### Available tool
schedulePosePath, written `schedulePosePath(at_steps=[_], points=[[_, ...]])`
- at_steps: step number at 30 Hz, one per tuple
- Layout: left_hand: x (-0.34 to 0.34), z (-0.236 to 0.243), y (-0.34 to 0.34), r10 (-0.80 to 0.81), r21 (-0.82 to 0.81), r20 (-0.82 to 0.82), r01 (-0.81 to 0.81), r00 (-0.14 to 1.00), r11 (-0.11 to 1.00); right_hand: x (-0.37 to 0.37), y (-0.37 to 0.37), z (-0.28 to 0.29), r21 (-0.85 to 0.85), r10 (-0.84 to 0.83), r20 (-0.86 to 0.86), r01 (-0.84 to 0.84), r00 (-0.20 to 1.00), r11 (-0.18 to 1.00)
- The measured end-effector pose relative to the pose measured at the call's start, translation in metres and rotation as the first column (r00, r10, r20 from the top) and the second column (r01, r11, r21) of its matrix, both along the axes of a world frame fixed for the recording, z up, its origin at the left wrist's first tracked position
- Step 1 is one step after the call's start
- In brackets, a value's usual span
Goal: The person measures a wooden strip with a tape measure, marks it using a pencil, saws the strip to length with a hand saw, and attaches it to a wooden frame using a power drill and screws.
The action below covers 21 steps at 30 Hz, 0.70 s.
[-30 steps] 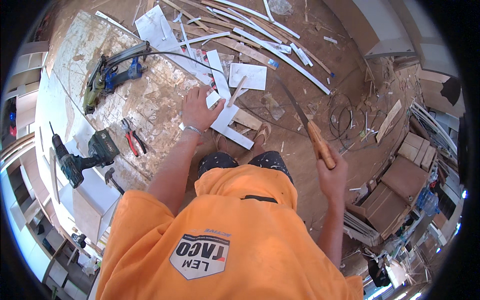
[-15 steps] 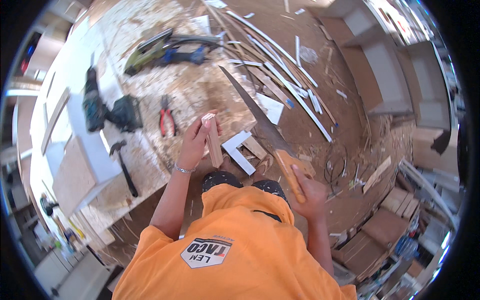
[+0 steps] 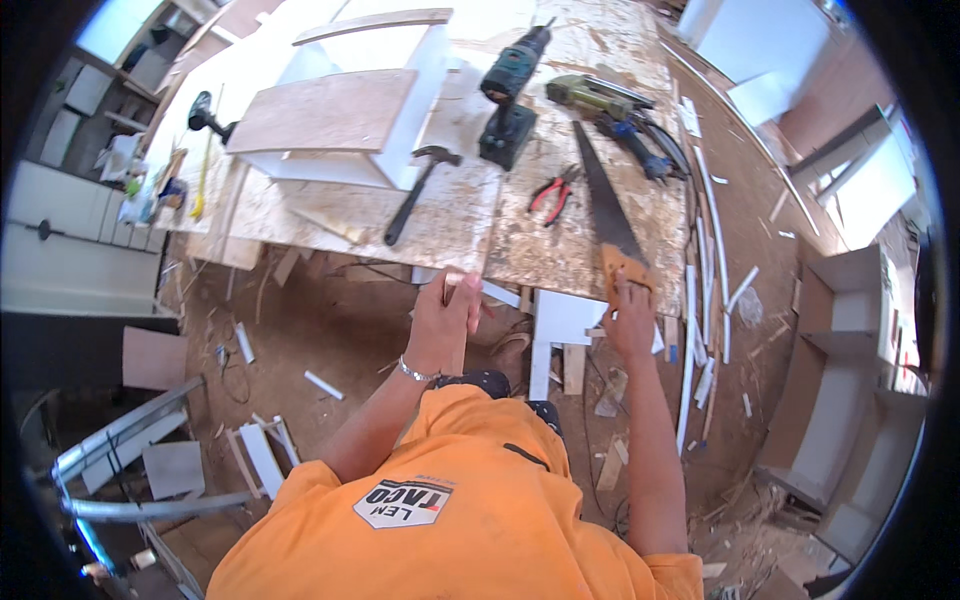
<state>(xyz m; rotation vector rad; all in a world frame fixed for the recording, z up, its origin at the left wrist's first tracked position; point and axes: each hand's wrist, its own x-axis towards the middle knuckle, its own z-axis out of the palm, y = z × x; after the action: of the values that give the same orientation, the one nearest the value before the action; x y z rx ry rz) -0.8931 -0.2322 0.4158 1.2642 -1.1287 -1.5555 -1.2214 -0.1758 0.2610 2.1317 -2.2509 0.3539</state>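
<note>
My left hand point(image 3: 443, 318) is closed around a narrow wooden strip point(image 3: 459, 352), just off the near edge of the workbench point(image 3: 470, 225). Most of the strip is hidden by the fingers. At the bench's right front corner, my right hand point(image 3: 632, 318) grips the handle of a handsaw point(image 3: 606, 205). The blade points away from me over the bench top; whether it rests flat there I cannot tell. Left of the blade lie red-handled pliers point(image 3: 551, 197). A hammer point(image 3: 418, 192) and a cordless drill point(image 3: 512, 85) are farther left, and a green nail gun point(image 3: 600, 98) sits beyond the saw tip.
A wood-and-white box frame point(image 3: 325, 115) stands on the bench's left part. Long strips point(image 3: 718, 220) and white offcuts point(image 3: 568, 318) litter the floor to the right and below the bench. An open cabinet carcass point(image 3: 835, 370) stands at right. Metal tubing point(image 3: 150, 508) is at lower left.
My view has turned left toward the bench. The saw, earlier held right of the bench, is now over its top. My left hand still holds the strip.
</note>
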Motion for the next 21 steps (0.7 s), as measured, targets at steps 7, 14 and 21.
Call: schedulePosePath(at_steps=[7, 14, 21], points=[[0.080, 0.000, 0.065, 0.106, 0.178, 0.114, -0.125, 0.988, 0.976, 0.114, 0.013, 0.014, -0.076, -0.082, 0.491, 0.137, 0.867, 0.988], [0.126, -0.010, 0.035, -0.072, 0.077, 0.134, 0.062, 0.988, 0.995, 0.300, 0.025, 0.093, 0.115, -0.022, 0.989, -0.685, 0.143, 0.719], [0.218, -0.006, -0.036, -0.187, 0.120, -0.434, 0.262, 0.881, 0.958, 0.377, -0.042, 0.114, 0.270, -0.219, 0.961, -0.723, 0.167, 0.635]])
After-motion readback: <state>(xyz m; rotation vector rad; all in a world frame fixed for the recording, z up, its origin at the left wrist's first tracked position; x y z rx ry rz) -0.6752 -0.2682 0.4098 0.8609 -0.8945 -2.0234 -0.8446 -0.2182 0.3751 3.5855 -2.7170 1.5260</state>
